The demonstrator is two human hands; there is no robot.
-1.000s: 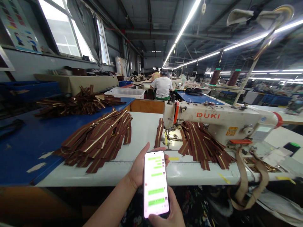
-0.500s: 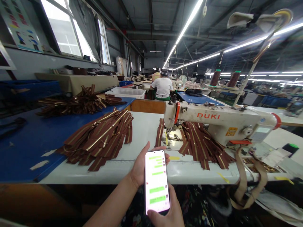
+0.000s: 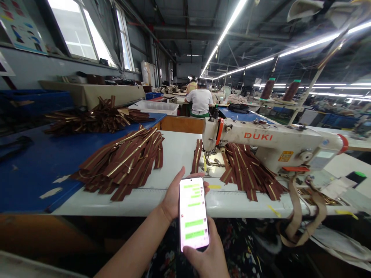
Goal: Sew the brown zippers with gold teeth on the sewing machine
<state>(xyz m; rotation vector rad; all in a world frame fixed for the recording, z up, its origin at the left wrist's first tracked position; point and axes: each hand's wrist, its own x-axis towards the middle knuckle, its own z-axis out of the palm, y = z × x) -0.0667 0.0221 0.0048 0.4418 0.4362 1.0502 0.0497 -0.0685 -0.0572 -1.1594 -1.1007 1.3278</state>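
Head cam, fwd & down over phone, sewing table

Windows glow at ten o'clock beside a wall poster; strip lights run along the dark ceiling toward twelve, above a long workbench at eleven.

Matt cloth zippers, glossy phone
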